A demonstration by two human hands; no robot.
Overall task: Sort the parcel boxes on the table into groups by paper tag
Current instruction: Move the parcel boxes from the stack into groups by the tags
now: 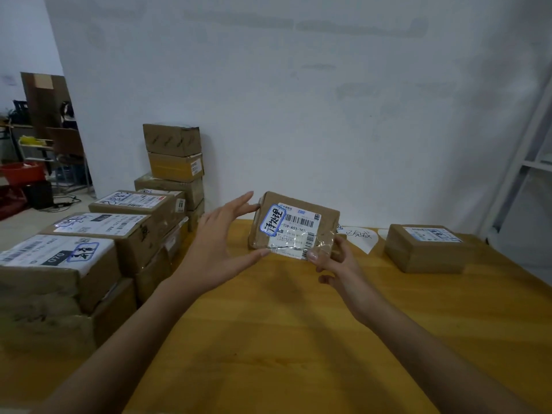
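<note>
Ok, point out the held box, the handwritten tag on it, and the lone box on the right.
held box (295,227): head view, middle of its labelled face.
handwritten tag (273,223): head view, centre of the blue-bordered sticker.
lone box (427,248): head view, brown cardboard just below its label.

Held box (294,225): small brown carton, up above bench (283,324) between both hands, tilted, labelled face toward camera. White barcode label under clear tape; blue-framed handwritten tag (273,224) on its left part. Right hand (334,261) pinches lower right corner; left hand (221,240) touches left side, fingers straight.
Single box (427,252): flat on bench, right of right hand, apart, white label on top.
Paper tag (358,234): white, handwritten, flat on bench just behind right hand.
Stacked boxes (101,231): left of left hand, several layers, labels up.
</note>
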